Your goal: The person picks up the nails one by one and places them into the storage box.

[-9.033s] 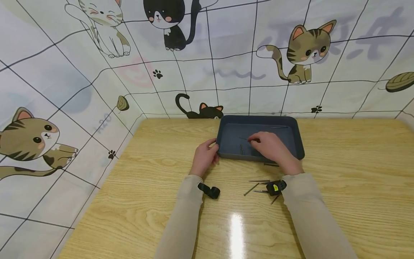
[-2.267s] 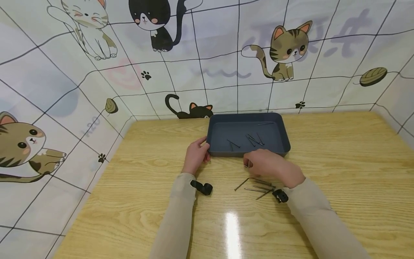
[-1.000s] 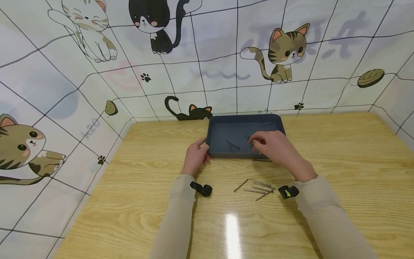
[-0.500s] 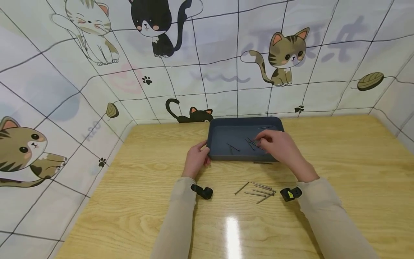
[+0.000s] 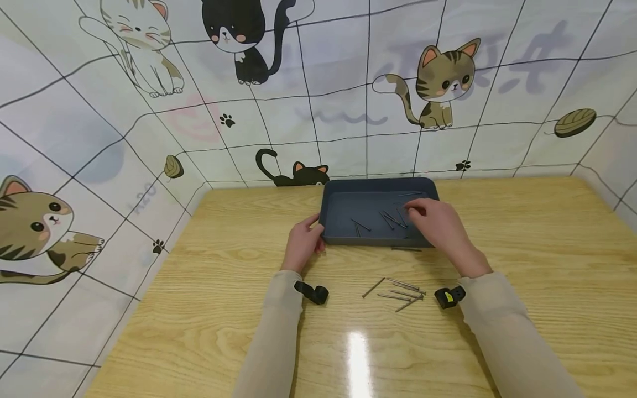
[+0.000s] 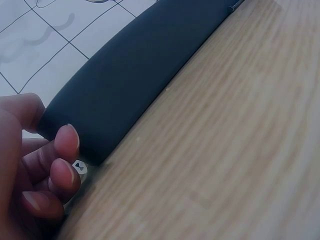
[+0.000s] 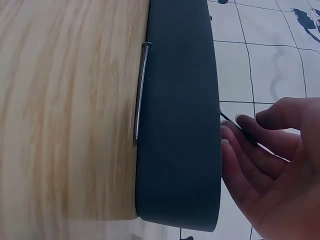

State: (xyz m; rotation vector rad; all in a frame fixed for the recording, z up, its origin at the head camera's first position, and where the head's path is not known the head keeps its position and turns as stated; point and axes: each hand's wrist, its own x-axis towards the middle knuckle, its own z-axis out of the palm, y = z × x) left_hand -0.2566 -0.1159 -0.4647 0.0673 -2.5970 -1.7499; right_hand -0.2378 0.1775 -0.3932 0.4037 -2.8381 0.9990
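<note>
At least five steel nails [image 5: 395, 297] lie loosely grouped on the wood-grain table [image 5: 199, 309], between the forearms. Beyond them, one single nail [image 5: 406, 249] lies alongside the front wall of a dark blue-grey tray [image 5: 343, 204]. The left hand [image 5: 302, 243] grips the tray's near-left corner. At least six more nails [image 5: 360, 224] lie scattered inside. Over the tray's right side, the right hand [image 5: 439, 222] pinches one thin nail [image 7: 248, 136] narrowly between thumb and fingers. Behind stands a cat-patterned backdrop [image 5: 343, 110].
</note>
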